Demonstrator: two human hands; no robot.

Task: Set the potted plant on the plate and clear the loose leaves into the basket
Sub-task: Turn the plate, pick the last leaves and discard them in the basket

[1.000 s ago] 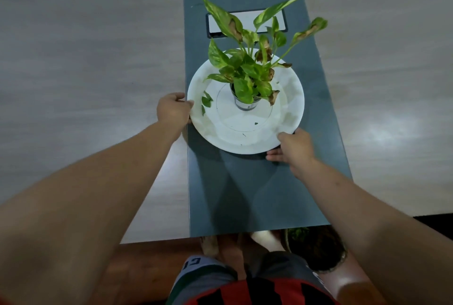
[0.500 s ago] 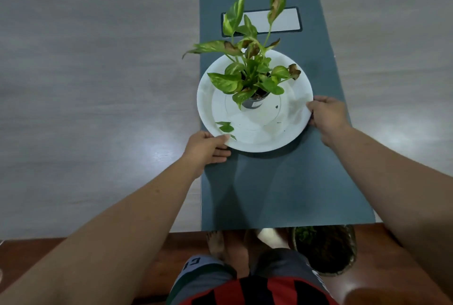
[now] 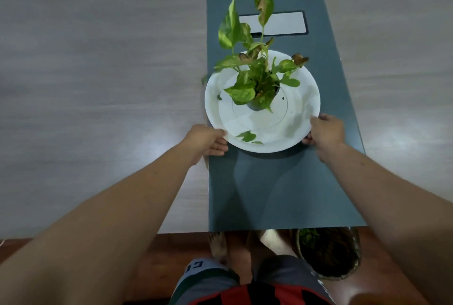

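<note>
While the potted plant [image 3: 257, 84] stood on the white plate [image 3: 304, 98] just above frame centre, both hands held the plate's near rim. Left hand [image 3: 206, 140] gripped the lower-left edge, thumb on top of the rim, fingers curled beneath. Right hand [image 3: 324, 130] gripped the lower-right edge the same way, fingertips showing under the rim. Plate rested on the dark grey strip [image 3: 269, 189] running up the middle of the pale wood-grain table [image 3: 98, 84]. Two loose leaves [image 3: 247, 136] lay on the plate's near side between the hands; a small green scrap [image 3: 219, 97] sat on its left part. One more leaf [image 3: 204, 79] showed just off the plate's left edge, blurred. White rectangular panel [image 3: 282, 23] set into the strip beyond the plant, partly behind its tall leaves. Basket [image 3: 328, 253] sat on the floor at lower right, below the table edge, with some green bits inside at its upper left. Bare feet visible beside it.
</note>
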